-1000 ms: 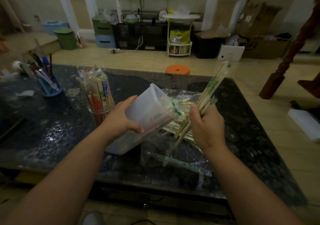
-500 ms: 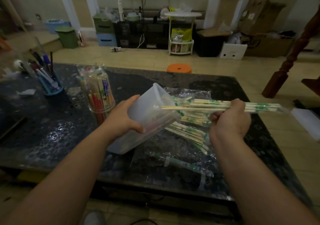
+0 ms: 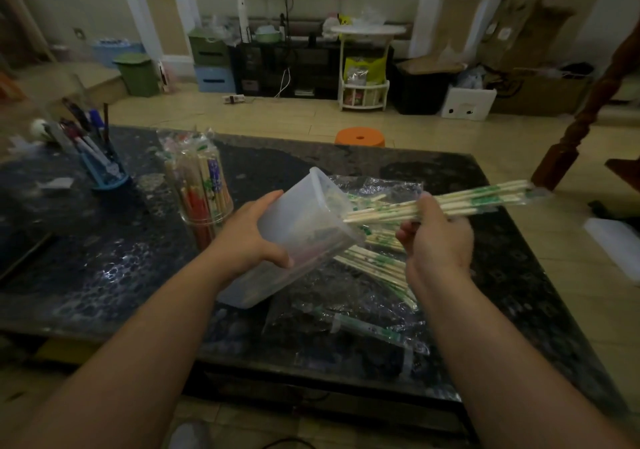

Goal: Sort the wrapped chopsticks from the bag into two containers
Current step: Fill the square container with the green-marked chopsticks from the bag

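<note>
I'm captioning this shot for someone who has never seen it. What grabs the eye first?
At centre, the left hand tilts a translucent container toward a bundle of green-printed wrapped chopsticks held level in the right hand, tips at its mouth. Left of them on the dark table stands a clear container of colourful wrapped chopsticks.

Two containers (chopsticks uncountable)

I see a blue pen holder on the dark bench, an orange stool behind it, and a green bin far left.
</note>
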A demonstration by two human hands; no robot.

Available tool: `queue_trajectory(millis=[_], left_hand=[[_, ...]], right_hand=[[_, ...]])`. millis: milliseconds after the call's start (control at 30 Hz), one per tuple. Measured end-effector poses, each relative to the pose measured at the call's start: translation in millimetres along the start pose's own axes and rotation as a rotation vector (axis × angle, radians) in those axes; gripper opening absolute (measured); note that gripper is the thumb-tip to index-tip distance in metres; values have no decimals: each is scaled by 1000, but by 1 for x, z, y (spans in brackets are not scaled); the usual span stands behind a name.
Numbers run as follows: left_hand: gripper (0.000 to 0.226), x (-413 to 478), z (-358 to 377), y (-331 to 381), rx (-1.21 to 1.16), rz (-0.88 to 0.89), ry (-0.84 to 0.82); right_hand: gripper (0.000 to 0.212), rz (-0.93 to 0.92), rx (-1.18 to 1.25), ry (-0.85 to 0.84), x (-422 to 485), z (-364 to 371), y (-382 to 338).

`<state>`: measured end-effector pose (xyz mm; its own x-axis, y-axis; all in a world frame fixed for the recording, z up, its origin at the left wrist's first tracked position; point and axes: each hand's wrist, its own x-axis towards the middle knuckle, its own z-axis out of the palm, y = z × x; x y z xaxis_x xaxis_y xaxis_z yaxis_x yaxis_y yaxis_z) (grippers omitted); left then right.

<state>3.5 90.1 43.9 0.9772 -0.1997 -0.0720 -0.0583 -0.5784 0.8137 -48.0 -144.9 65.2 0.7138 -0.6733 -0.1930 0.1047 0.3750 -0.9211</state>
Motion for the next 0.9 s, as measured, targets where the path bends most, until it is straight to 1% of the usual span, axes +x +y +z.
queue_trajectory(millis=[67,167,233,267,300,367,400,433,467,533,600,667,700,733,800,900], left_hand=[[123,0,0,0,8,11,-12],[120,-1,-1,0,17,24,-24],[118,-2,-1,0,16,27,-42],[117,-2,0,0,15,28,-45],[117,-2,0,0,13,28,-44],[118,-1,0,0,14,27,-36],[119,-1,0,0,19,27,-35],[120,-1,0,0,23,29,-35],[121,-1,0,-1,26,31,-36],[120,0,0,-1,29,34,-39],[119,0,1,0,32,38,-41],[118,0,1,0,38,44,-39],[118,0,1,0,38,45,-39],[118,0,1,0,35,46,-40],[117,0,1,0,35,53,-38],[115,0,1,0,38,63,-38]], right_hand=[[7,41,-42,-162,-1,2,2],[12,111,-248,-392,-3,2,6],[12,105,-292,-486,-5,1,7],[16,90,-256,-489,-6,1,6],[17,78,-180,-453,-8,2,5],[12,48,4,-299,-8,4,0],[11,18,54,-227,-8,3,-3],[10,-31,36,-186,-8,3,-5],[8,-91,-51,-182,-9,2,-6],[8,-173,-287,-243,-9,0,-3],[11,-208,-434,-302,-9,1,1],[14,-257,-480,-321,-11,1,4],[22,-292,-506,-342,-12,1,4],[29,-318,-537,-385,-14,1,4],[37,-318,-583,-503,-17,2,5],[39,-308,-684,-627,-20,3,13]])
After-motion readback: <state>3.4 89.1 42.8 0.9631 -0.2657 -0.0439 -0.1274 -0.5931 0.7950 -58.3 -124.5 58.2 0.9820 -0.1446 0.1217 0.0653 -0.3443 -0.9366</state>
